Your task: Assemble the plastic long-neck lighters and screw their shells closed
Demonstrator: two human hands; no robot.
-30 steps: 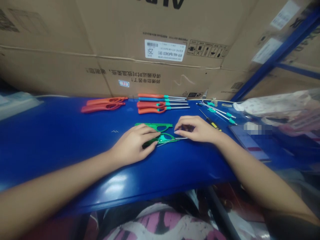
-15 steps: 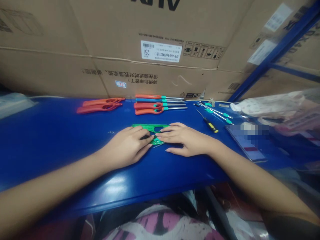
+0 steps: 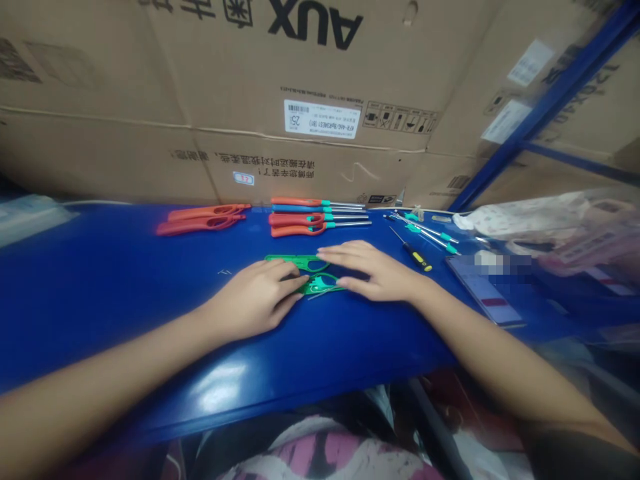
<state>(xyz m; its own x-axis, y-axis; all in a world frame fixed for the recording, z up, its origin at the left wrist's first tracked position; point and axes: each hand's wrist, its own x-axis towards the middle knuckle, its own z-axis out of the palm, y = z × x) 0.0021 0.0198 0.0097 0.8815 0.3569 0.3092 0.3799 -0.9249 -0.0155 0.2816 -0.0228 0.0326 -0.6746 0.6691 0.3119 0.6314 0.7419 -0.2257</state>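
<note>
L hand [image 3: 257,293] on grn casing [image 3: 304,289] (R [image 3: 375,272] nearby)

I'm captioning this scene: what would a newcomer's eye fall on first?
Probably the bright green handle pieces, partly covered by the left hand and right hand on the blue table. Beyond them lies a row of red, orange and blue lighters, in front of a cardboard box with big upside-down lettering.

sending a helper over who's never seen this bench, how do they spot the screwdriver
On the blue table in front of the big cardboard box, find the person's right hand. Just beyond it and to its right lies the screwdriver, left of the phone. Its black-and-yellow handle sets it apart from the teal-tipped metal rods behind it.
</note>
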